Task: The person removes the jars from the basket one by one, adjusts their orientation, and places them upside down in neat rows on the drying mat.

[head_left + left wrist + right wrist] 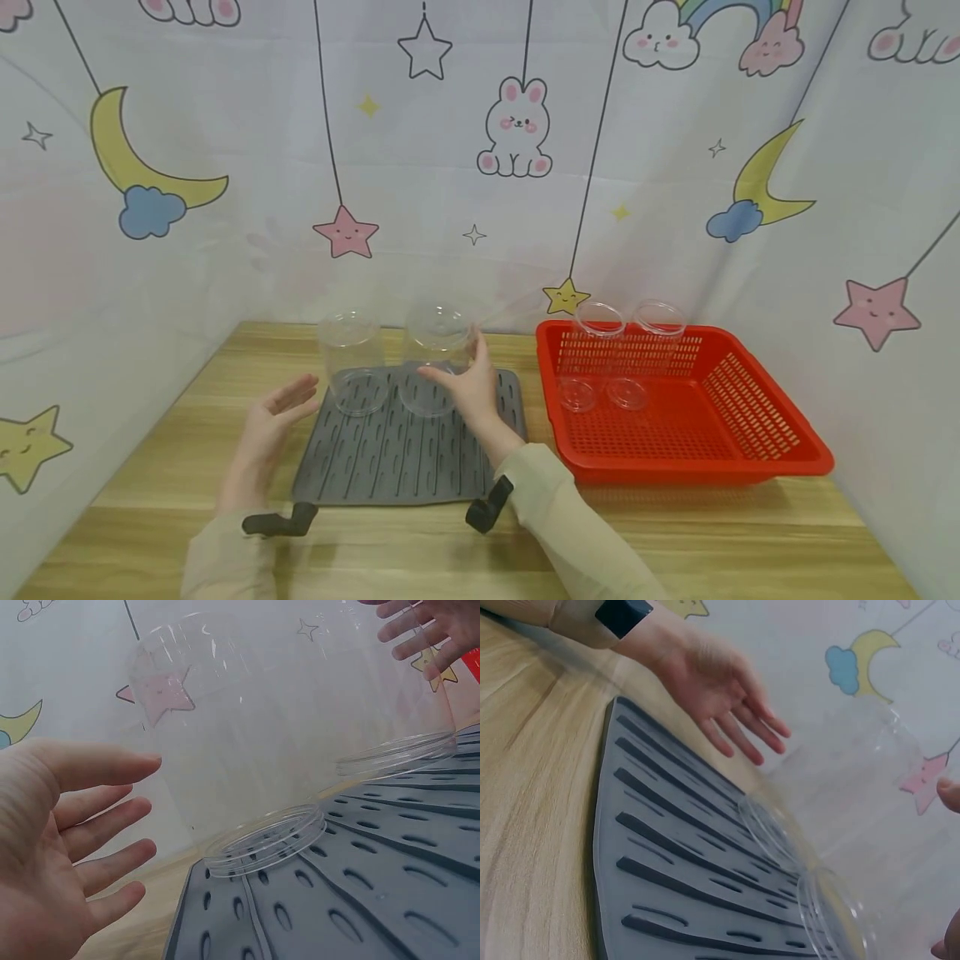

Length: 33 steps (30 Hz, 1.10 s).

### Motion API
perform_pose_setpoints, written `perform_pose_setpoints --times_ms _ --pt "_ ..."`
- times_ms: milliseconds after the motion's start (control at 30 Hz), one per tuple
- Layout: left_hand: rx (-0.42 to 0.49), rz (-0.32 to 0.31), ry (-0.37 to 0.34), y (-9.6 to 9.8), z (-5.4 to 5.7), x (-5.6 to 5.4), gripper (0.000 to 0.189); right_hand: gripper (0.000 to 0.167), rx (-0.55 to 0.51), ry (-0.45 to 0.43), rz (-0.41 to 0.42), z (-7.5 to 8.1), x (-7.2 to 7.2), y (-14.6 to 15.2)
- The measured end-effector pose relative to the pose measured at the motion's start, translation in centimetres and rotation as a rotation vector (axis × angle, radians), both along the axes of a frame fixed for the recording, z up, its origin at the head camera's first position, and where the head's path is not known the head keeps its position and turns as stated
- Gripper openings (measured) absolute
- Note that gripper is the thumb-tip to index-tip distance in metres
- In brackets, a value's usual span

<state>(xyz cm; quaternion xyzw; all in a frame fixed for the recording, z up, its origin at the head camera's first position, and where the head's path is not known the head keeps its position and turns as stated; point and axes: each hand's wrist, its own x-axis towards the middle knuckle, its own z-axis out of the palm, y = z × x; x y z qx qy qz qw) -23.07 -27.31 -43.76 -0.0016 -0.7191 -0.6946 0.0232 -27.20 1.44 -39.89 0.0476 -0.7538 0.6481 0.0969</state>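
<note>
Two clear plastic jars stand mouth down on a grey ribbed drying mat (375,467), side by side. Close beside the left jar (247,772) is my left hand (273,425), its fingers spread and apart from the wall. My right hand (472,392) is at the right side of the other jar (429,387), thumb across its near face and fingers along its far right side. Through the clear plastic, the left wrist view shows that hand's fingers (412,634) fairly straight and spread. The right wrist view shows both threaded rims down on the mat.
A red plastic basket (780,462) sits to the right of the mat. Inside its left part stand two more clear containers, one at the left (600,321) and one beside it (660,321). The wooden table (390,550) meets a patterned curtain (420,167) at the back.
</note>
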Motion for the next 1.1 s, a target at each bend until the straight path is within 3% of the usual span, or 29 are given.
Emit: perform_pose_setpoints --times_ms 400,867,1100 --pt "0.016 0.005 -0.092 0.2 -1.1 -0.4 0.07 0.103 0.04 -0.008 0.021 -0.7 -0.5 -0.2" --pt "0.052 0.038 -0.103 0.5 -1.3 -0.3 0.068 0.103 0.125 -0.024 0.039 -0.6 -1.0 -0.6" --pt "0.024 0.016 -0.096 0.3 -1.7 -0.4 0.07 0.105 0.132 -0.033 0.063 -0.2 -1.0 -0.5"
